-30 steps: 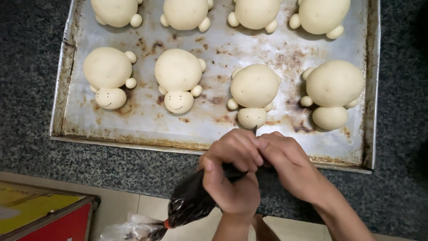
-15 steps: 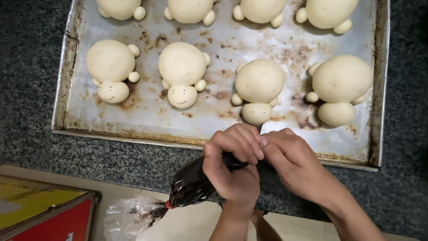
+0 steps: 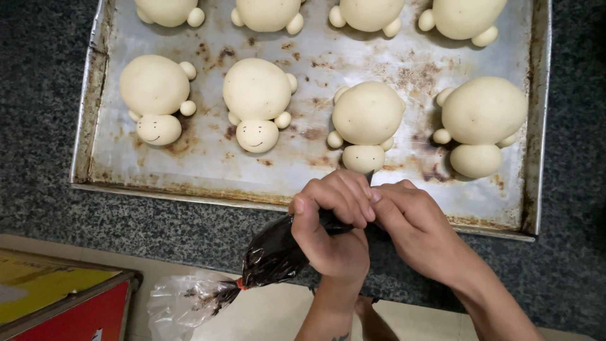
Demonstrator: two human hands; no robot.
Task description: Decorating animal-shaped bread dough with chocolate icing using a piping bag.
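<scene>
My left hand (image 3: 331,227) is wrapped around a piping bag (image 3: 274,252) full of dark filling, its clear twisted tail trailing down-left. My right hand (image 3: 420,230) pinches the bag's tip, which points at the head of a turtle-shaped dough bun (image 3: 368,123) on a worn metal baking tray (image 3: 208,167). Two buns to the left (image 3: 158,95) (image 3: 257,101) have small drawn faces. The bun at the right (image 3: 483,120) has a plain head. Both hands sit at the tray's near rim.
More dough buns (image 3: 268,14) line the tray's far row, cut off by the frame's top. The tray rests on a dark speckled stone counter (image 3: 38,126). A red and yellow box (image 3: 60,303) stands at the bottom left, below the counter's edge.
The tray and buns have drifted slightly down and right in view. My hands stay clasped on the piping bag, its tip now closer to the third bun's head.
</scene>
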